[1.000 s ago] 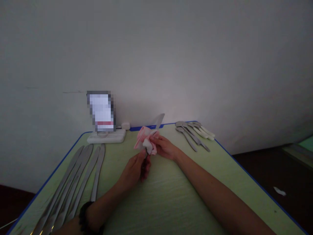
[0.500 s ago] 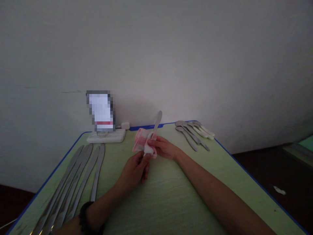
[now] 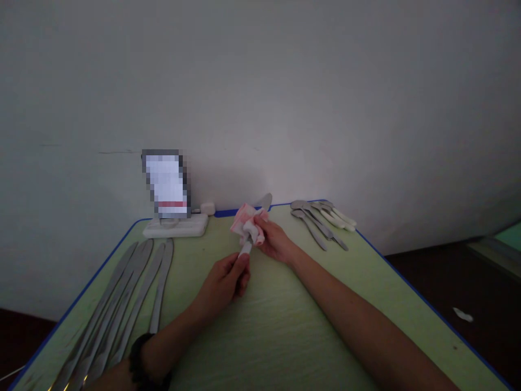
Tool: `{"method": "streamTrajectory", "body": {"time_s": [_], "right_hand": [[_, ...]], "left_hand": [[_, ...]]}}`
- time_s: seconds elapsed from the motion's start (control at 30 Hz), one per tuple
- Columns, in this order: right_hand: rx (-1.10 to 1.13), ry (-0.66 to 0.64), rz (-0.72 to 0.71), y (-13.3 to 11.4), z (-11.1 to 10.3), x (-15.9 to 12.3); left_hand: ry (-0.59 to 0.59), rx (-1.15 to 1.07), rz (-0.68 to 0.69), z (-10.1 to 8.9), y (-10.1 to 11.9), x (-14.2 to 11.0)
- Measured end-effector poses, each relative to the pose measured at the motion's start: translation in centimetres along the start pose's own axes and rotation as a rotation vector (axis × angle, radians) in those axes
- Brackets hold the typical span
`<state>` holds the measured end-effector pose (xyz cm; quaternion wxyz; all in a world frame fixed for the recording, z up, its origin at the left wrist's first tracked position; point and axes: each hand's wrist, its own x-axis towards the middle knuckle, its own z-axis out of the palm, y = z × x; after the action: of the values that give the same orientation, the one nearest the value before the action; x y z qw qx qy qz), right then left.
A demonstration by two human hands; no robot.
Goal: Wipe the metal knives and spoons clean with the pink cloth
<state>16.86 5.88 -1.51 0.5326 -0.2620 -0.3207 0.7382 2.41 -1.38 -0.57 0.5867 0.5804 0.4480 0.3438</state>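
Note:
My left hand (image 3: 226, 278) is closed round the white handle of a spoon (image 3: 246, 247) above the green table (image 3: 277, 331). The spoon points away from me, and its metal bowl tip (image 3: 266, 201) shows past a pink and white cloth (image 3: 247, 225). My right hand (image 3: 273, 240) pinches that cloth round the spoon's upper part. A dark band sits on my left wrist.
Several long metal knives (image 3: 126, 304) lie side by side at the left. A pile of spoons (image 3: 321, 220), some with white handles, lies at the back right. A white stand with a blurred-out device (image 3: 173, 217) sits at the back edge against the wall.
My right hand has slid the cloth up the spoon toward its bowl, so more of the white handle shows and less of the bowl sticks out. My left hand has stayed put.

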Motion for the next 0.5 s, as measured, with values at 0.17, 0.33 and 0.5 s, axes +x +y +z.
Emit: {"method": "streamTrajectory", "body": {"time_s": [0.17,0.33,0.5], "right_hand": [[-0.144,-0.14,0.08,-0.2,0.0,-0.5],[-0.293,-0.293,0.192,-0.5,0.2,-1.2],[-0.238,-0.228,0.169,-0.4,0.3,-1.2]], "left_hand": [[0.03,0.064,-0.006,0.1,0.0,0.0],[0.079,0.087,-0.025,0.1,-0.2,0.2],[0.065,0.143,0.002,-0.1,-0.4,0.4]]}}
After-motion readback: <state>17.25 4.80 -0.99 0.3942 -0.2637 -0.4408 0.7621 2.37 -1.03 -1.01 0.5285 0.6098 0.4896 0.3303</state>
